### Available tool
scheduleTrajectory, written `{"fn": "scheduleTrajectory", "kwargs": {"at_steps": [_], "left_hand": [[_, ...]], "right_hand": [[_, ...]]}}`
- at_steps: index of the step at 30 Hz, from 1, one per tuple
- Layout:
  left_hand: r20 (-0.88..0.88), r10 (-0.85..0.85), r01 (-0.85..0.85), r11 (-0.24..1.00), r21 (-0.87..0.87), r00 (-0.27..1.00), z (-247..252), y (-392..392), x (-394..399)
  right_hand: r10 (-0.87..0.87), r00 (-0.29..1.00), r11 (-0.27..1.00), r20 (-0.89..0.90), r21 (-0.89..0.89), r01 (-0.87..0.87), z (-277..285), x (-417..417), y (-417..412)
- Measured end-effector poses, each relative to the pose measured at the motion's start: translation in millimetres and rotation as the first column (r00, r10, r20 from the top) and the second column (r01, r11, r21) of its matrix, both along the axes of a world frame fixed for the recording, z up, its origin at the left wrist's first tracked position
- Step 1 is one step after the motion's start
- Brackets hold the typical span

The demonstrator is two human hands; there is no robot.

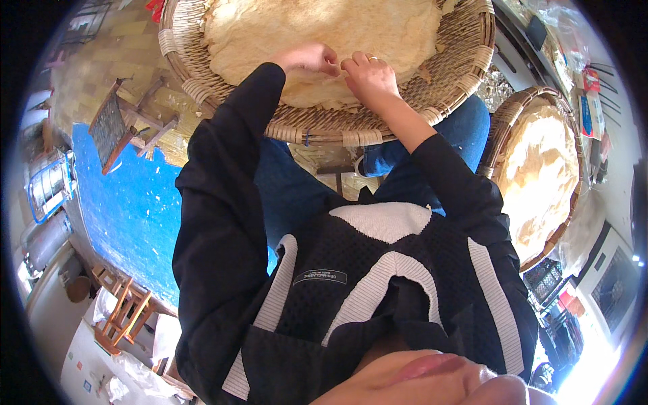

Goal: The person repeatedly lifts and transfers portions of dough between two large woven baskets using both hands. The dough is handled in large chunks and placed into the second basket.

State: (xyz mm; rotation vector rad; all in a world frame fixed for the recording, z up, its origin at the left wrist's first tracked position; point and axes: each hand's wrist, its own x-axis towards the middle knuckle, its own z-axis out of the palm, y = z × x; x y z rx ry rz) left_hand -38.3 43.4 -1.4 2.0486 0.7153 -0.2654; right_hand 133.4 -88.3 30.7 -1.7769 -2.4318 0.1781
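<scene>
Thin pale-tan sheets [324, 25], like flatbread, lie stacked in a large round wicker basket [324, 135] in front of my lap. Over the near part of the stack my left hand [310, 58] has its fingers curled inward, slightly blurred. My right hand [372, 78], with a ring on one finger, meets it from the other side. The fingertips of both hands pinch at the top sheet, almost touching each other. How much of the sheet lies between them is hidden by the fingers.
A second wicker basket [488, 147] with similar pale sheets [536, 177] stands close by my right leg. To the left are a low wooden stool [114, 129] and a blue floor area [131, 202] with pale crumbs. Wooden chairs [124, 314] stand behind on the left.
</scene>
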Motion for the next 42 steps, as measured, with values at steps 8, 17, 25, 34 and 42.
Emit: {"fn": "scheduleTrajectory", "kwargs": {"at_steps": [8,17,25,34,42], "left_hand": [[-0.121,0.016,-0.002,0.994,0.111,0.992,9,-9,11],[0.180,0.361,-0.342,0.931,-0.129,0.915,-40,26,1],[0.528,0.520,-0.723,0.616,0.313,0.672,16,71,-31],[0.357,0.145,-0.385,0.391,0.836,0.923,148,-30,10],[0.364,-0.209,-0.227,0.484,0.845,0.908,91,-71,24]], "right_hand": [[0.061,0.991,0.978,0.121,0.192,-0.083,-10,-1,0],[0.074,0.997,0.973,-0.009,-0.220,-0.074,1,-7,-3],[0.023,0.984,0.922,-0.179,-0.378,-0.090,15,1,-9],[-0.564,0.345,0.749,-0.750,-0.640,-0.168,52,-5,7],[-0.843,-0.372,0.487,-0.388,-0.845,-0.222,22,42,113]]}}
